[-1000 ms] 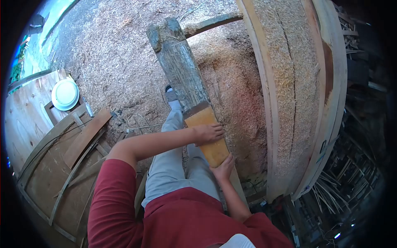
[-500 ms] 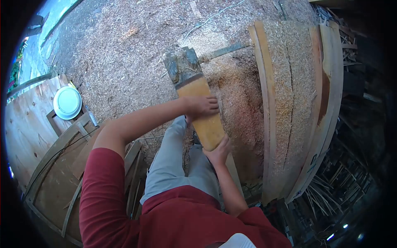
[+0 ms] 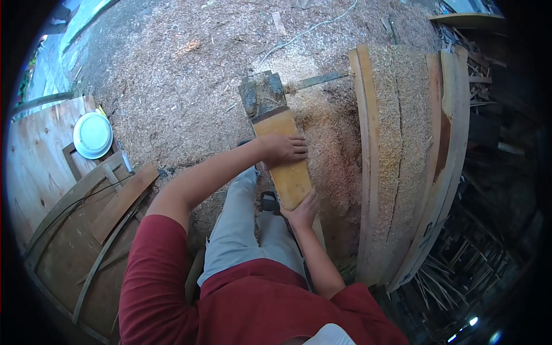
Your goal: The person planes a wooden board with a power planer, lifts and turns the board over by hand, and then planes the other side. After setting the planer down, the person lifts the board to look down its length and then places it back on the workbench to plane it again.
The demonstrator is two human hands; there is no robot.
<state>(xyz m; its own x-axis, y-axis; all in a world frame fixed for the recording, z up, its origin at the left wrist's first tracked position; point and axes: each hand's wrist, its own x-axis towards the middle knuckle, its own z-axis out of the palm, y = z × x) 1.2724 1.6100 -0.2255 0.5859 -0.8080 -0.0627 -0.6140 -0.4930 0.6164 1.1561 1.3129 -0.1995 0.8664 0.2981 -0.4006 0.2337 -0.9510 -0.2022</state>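
A smooth yellow wooden board (image 3: 287, 183) lies lengthwise before me over my legs, tilted slightly to the left at its far end. That end meets a dark strip and a rough, weathered wooden block (image 3: 262, 95). Across the middle of the board lies my left hand (image 3: 283, 149), its fingers curled over the right edge and the thumb mostly hidden. My right hand (image 3: 302, 210) grips the near end, at its lower right corner. Beneath the board, whatever supports it is mostly hidden.
On the right stand long planks (image 3: 368, 144) with wood shavings heaped on top. Shavings cover the ground (image 3: 190, 86). To the left are a white basin (image 3: 93, 135), a plywood sheet (image 3: 40, 155) and curved wooden frames (image 3: 63, 230). A pale cord (image 3: 310, 30) crosses the floor ahead.
The view has shifted slightly, so the board and block appear a little lower and further right. Both hands keep their hold at about the same places on the board.
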